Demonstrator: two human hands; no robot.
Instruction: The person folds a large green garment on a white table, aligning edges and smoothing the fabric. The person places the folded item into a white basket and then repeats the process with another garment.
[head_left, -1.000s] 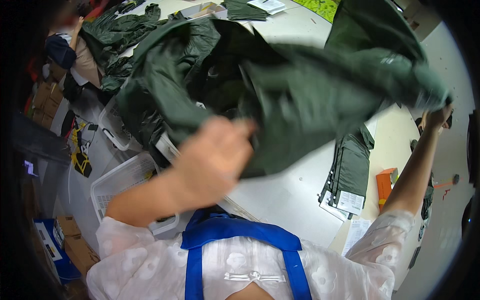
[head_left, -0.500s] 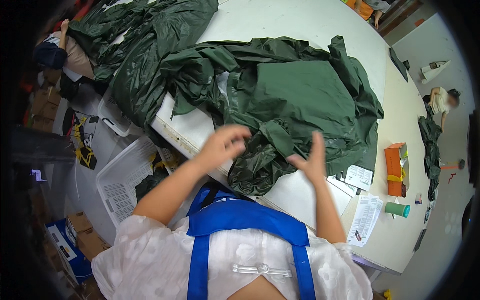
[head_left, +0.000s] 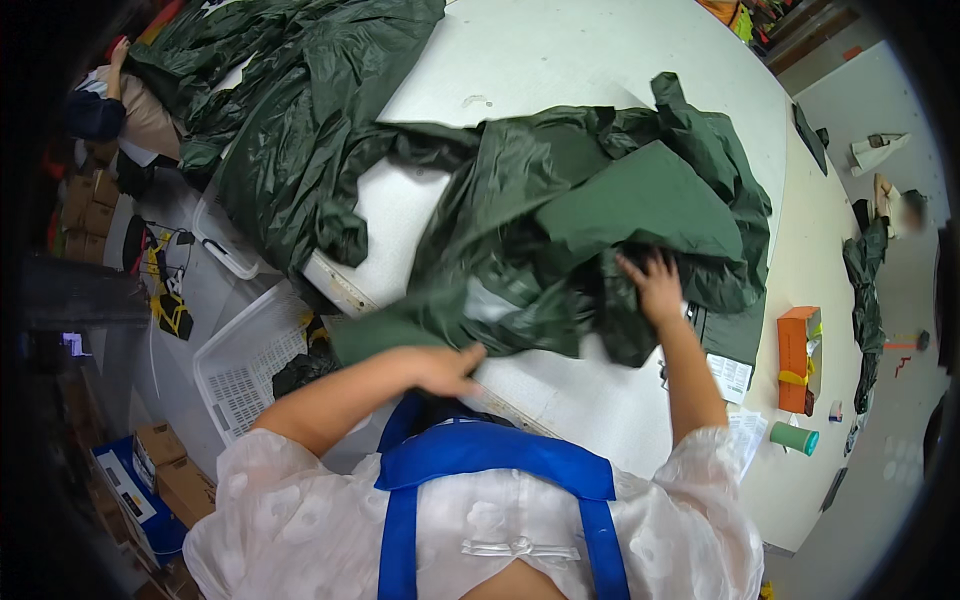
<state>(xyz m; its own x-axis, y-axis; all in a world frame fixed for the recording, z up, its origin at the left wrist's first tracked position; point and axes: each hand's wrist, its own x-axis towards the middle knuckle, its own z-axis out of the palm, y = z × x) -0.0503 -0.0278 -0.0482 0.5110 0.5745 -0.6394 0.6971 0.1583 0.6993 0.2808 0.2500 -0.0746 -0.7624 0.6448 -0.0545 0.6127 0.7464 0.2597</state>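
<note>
A dark green garment of thin, shiny fabric (head_left: 510, 180) lies crumpled across the table in front of me, with a smoother folded panel (head_left: 640, 205) on top. My right hand (head_left: 656, 290) rests on a bunched dark part of it, fingers spread. Near the table's front edge, my left hand (head_left: 440, 372) is beside the loose lower flap of the garment, thumb and fingers apart. That flap is smeared by motion, and whether the left fingers touch it is hard to see. More green fabric (head_left: 290, 110) is heaped at the far left, hanging over the edge.
The white table (head_left: 560, 60) curves to the right, where papers (head_left: 730, 376), an orange box (head_left: 797, 358) and a green cylinder (head_left: 790, 437) lie. White plastic baskets (head_left: 240, 370) stand below on the left. One person (head_left: 130, 110) is at the far left, another (head_left: 900, 210) at right.
My right hand has moved up and right onto the fabric; my left hand has come down toward the table edge. The garment's lower part has spread leftward, and its panel has shifted and folded over.
</note>
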